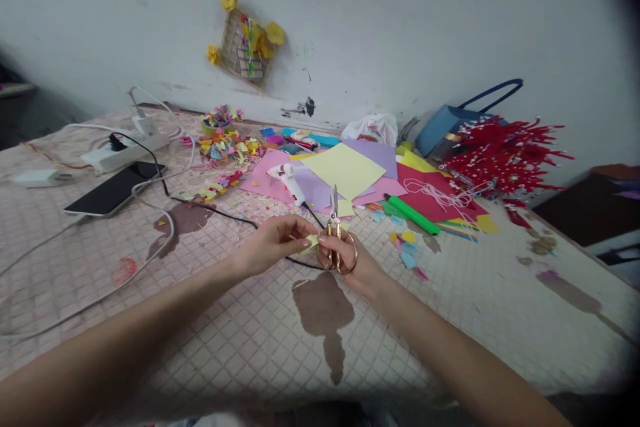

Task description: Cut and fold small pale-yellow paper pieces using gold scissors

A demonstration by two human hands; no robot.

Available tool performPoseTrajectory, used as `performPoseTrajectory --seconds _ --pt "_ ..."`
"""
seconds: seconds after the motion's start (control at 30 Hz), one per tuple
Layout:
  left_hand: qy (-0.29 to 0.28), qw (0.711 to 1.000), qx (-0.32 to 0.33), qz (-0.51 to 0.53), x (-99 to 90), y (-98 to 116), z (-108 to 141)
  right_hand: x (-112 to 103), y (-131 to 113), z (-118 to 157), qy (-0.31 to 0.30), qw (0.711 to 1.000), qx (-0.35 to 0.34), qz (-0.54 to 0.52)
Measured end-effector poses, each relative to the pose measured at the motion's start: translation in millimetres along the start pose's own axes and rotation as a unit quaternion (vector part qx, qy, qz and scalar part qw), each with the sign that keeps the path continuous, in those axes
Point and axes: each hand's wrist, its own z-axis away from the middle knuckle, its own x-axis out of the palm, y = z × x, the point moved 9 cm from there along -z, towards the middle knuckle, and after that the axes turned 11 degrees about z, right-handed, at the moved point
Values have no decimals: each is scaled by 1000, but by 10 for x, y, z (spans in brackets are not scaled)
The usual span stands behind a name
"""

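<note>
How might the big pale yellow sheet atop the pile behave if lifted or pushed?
The pale yellow sheet looks thin and broad, so it's probably light and may sag if lifted by one corner. Overlapping the purple sheet, it would likely slide when pushed.

**Dim, Diffuse Light with Degraded Edges**

Illumination: subdued, cool and largely even across the wall (400,27). Light source: outside the view; direction not determinable. Shadows: soft-edged and faint on the desk (240,340). Glare: small highlights on the metal scissors (333,213). Focus: clearest near centre; fine detail soft at the fingers (295,225). Periphery: forearms (150,327) blurred and stretched toward the lower corners. Vignetting: dark, at both right-hand corners.
</note>
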Motion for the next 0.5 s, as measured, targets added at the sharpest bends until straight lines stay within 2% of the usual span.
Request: performPoseTrajectory --seconds 0.2,0.5 --pt "-14 1000 -3 -15 7 -32 2 64 -1 -4 -41 999 6 -8" --pt "10 998 23 -49 -11 -3 3 190 -15 19 -102 994 24 -40"
